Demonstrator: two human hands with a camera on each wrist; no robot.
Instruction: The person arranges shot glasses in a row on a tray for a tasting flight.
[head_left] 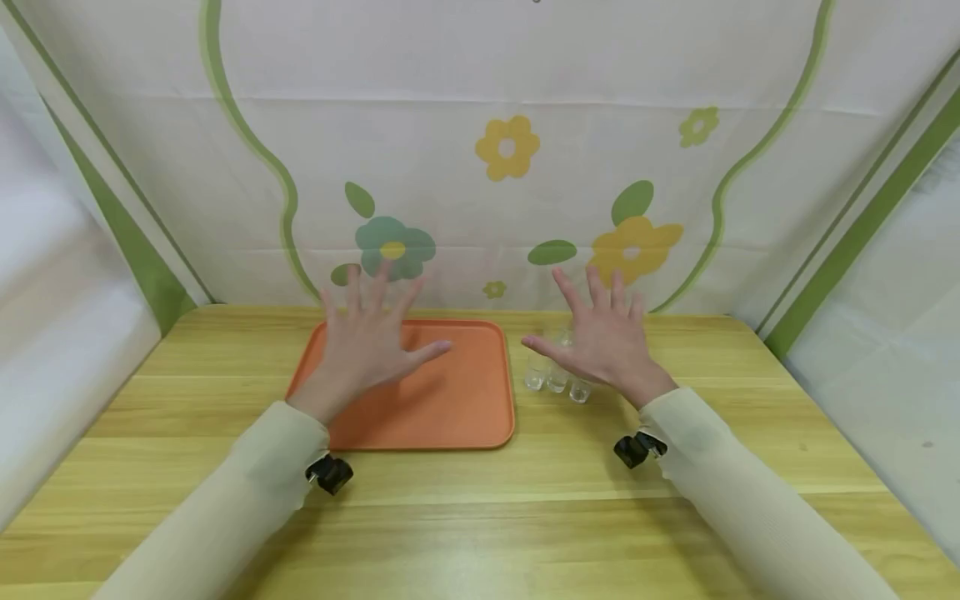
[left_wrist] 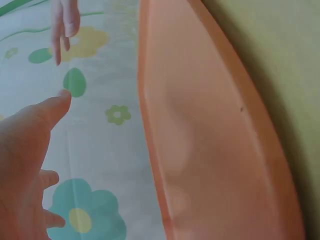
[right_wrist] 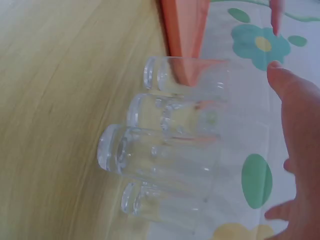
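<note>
My left hand (head_left: 363, 346) hovers over the left part of an orange tray (head_left: 457, 400), its fingers spread and holding nothing. Over to the right, my right hand (head_left: 607, 342) is held in the air with spread fingers, also without anything in it. Beneath and beside it stand several small clear glasses (head_left: 557, 380), close together just right of the tray; the hand hides part of them in the head view. In the right wrist view the glasses (right_wrist: 160, 157) show thick bases and stand upright on the table, apart from the thumb.
The wooden table (head_left: 465, 525) carries the tray and glasses. A white cloth (head_left: 420, 150) printed with flowers hangs behind the table's far edge, and pale cloth sides rise at left and right. A small black device sits at each wrist.
</note>
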